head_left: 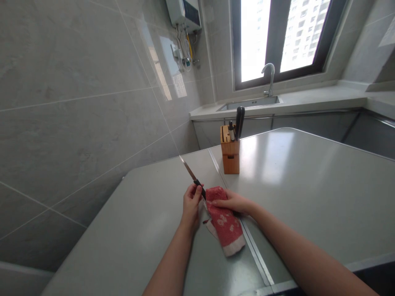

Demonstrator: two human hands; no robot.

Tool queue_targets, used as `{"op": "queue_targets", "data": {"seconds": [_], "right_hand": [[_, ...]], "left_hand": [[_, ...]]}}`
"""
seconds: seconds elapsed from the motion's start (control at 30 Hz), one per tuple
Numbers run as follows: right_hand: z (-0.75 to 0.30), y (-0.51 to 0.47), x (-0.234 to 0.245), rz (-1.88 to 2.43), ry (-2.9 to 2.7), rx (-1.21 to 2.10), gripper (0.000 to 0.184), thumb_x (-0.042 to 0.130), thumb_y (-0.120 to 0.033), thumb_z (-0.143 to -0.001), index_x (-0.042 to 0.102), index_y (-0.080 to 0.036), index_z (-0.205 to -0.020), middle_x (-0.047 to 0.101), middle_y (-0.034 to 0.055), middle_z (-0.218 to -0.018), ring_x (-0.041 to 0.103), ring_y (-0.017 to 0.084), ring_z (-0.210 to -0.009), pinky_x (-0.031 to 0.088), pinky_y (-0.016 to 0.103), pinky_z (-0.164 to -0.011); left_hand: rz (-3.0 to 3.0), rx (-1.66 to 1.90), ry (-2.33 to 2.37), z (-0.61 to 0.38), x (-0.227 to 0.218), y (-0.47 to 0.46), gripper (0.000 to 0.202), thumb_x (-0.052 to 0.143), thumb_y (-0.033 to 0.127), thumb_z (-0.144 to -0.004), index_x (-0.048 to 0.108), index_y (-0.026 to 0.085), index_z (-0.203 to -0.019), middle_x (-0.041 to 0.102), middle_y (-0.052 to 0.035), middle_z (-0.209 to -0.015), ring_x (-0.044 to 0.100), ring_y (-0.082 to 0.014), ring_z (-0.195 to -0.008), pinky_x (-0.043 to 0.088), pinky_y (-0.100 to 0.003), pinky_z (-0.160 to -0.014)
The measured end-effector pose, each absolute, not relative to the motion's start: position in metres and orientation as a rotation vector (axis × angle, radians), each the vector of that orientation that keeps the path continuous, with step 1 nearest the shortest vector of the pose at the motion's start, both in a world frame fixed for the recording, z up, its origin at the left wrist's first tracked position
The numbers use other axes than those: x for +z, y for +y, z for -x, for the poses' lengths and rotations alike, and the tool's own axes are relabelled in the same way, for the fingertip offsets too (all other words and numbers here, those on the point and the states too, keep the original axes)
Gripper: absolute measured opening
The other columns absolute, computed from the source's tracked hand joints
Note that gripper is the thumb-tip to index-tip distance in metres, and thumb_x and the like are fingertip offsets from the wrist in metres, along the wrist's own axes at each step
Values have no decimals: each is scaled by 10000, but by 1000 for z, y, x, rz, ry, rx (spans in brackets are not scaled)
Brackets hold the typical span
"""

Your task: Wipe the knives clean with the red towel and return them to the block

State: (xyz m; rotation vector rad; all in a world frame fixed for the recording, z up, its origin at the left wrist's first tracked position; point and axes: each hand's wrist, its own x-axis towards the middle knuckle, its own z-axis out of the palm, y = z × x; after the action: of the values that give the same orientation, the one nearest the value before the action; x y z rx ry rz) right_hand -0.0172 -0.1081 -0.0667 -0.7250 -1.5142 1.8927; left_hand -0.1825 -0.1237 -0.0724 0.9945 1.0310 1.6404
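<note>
My left hand (191, 204) is closed around the black handle of a kitchen knife (189, 170), whose steel blade points up and away to the left. A red towel with a pale floral pattern and white edge (225, 222) lies folded on the grey table (308, 193), right beside the knife's handle end. My right hand (231, 201) lies across the top of the towel with its fingers extended toward the knife. Part of the towel's underside is hidden.
A wooden knife block (231, 158) holding dark-handled knives stands on the table beyond my hands. Behind it are a counter with a steel sink (249, 103) and curved faucet (269, 78), a window (277, 37), a wall-mounted water heater (183, 12), and tiled walls.
</note>
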Motion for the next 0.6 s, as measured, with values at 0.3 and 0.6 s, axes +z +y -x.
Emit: {"op": "queue_targets", "data": {"seconds": [0.3, 0.6], "right_hand": [[17, -108, -66, 712, -1531, 1897, 387, 705, -380, -653, 602, -166, -958, 664, 31, -883, 615, 165, -788, 474, 310, -762], [18, -108, -67, 728, -1613, 1823, 383, 688, -399, -670, 607, -175, -970, 665, 30, -898, 612, 170, -805, 471, 311, -764]], "left_hand": [[-983, 1634, 1011, 185, -71, -123, 290, 675, 391, -690, 623, 147, -838, 621, -30, -836, 541, -102, -678, 415, -207, -617], [-1014, 1625, 1026, 186, -74, -121, 288, 662, 393, -703, 623, 150, -851, 630, -42, -876, 548, -106, -688, 427, -212, -627]]}}
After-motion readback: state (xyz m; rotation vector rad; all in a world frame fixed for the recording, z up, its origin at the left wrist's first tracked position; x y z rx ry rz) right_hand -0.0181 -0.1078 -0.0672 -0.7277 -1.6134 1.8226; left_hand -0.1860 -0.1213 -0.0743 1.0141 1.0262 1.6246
